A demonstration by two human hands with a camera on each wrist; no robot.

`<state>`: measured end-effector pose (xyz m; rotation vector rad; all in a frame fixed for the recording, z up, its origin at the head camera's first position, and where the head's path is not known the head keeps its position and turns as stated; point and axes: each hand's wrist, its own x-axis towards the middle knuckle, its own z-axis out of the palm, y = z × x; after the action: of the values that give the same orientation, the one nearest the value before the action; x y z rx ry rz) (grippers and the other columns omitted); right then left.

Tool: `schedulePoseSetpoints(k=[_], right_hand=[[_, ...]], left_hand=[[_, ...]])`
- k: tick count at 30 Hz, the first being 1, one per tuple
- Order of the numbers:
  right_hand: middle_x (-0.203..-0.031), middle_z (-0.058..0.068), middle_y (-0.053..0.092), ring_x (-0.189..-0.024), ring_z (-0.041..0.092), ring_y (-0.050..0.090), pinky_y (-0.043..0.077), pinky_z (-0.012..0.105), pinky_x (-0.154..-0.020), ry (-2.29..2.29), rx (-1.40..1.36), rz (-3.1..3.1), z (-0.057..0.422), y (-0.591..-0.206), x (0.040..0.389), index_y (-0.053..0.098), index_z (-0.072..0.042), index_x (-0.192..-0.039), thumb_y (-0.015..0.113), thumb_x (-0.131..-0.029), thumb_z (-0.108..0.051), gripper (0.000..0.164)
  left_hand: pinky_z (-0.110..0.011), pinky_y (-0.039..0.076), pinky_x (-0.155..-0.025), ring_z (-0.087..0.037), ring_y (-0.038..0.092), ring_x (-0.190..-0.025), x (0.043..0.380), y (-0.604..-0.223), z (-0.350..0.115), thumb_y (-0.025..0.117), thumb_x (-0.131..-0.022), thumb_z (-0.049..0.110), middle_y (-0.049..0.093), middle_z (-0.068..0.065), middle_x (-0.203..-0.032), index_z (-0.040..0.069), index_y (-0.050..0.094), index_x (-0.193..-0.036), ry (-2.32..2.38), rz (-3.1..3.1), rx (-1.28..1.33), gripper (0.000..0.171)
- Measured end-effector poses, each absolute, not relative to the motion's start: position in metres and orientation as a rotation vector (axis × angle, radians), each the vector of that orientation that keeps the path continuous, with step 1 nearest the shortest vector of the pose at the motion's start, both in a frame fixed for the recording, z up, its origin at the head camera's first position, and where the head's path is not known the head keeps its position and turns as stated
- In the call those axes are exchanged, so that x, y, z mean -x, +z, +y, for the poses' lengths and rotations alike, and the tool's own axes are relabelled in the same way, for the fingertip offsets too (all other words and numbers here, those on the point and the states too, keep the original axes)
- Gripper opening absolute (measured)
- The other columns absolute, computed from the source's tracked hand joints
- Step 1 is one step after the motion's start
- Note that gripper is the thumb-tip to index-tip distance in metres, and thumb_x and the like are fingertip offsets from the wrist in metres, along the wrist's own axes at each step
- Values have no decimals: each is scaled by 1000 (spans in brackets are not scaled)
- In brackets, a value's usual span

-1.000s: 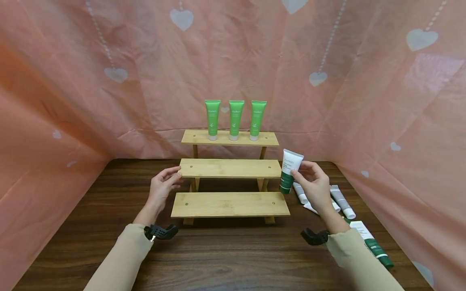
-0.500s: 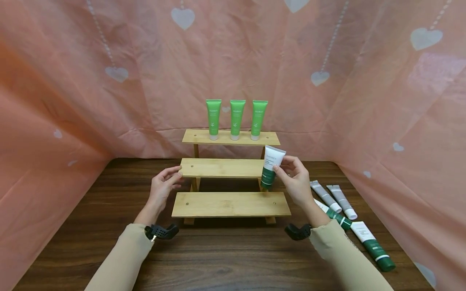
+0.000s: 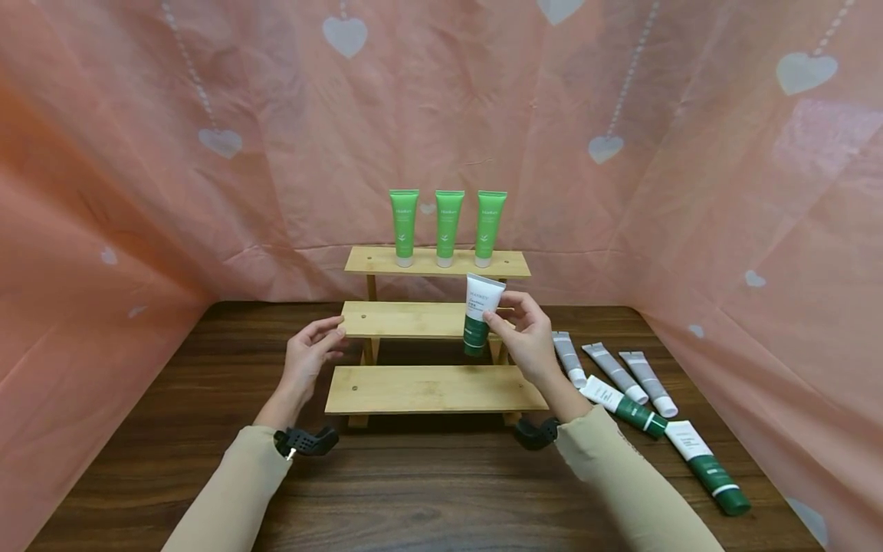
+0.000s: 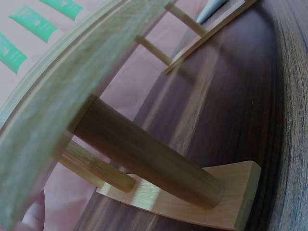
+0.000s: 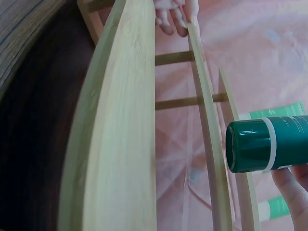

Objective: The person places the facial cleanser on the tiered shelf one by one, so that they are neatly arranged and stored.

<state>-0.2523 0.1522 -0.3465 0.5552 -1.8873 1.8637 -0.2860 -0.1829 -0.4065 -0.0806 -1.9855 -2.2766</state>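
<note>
My left forearm (image 3: 231,487) and right forearm (image 3: 624,475) reach forward, angled inward. Left hand (image 3: 310,353) grips lightly, fingers (image 3: 320,326) bent. Right hand (image 3: 529,341), raised, pinches: thumb (image 3: 500,325) nearest me, other fingers (image 3: 522,301) curled behind.

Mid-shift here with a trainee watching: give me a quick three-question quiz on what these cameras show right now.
1. Count: how many grey tubes lie on the table?
2. True or false: the bright-green tubes lie flat on the top shelf.
3. Which thing does the right hand hold?
A) a grey tube
B) a white-and-green tube
C) a bright-green tube

Key: 1. Three. 2. False; they are standing. 3. B.
</note>
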Motion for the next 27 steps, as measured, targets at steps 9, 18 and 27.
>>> schedulePoseSetpoints(k=[9,18,27], right_hand=[[-107,19,55,-92,25,56,52,26,-75,1895,-662,-1854,127,-342,259,52,7,-112,64,-85,3,31],[-109,19,54,-94,23,56,51,27,-78,1927,-710,-1865,103,-336,267,50,8,-115,62,-86,5,31],[-108,24,54,-94,27,55,50,26,-78,1932,-688,-1895,82,-315,261,48,12,-112,59,-86,9,28]], left_hand=[[-46,49,-83,-20,65,-83,272,-392,-179,61,-91,11,64,3,-85,-6,52,-127,-2252,-2009,83,41],[-44,51,-82,-19,65,-81,273,-392,-179,62,-90,12,64,4,-84,-5,52,-126,-2251,-2008,84,41],[-47,49,-84,-24,65,-85,274,-392,-178,63,-90,13,65,4,-86,-5,53,-125,-2241,-2009,90,41]])
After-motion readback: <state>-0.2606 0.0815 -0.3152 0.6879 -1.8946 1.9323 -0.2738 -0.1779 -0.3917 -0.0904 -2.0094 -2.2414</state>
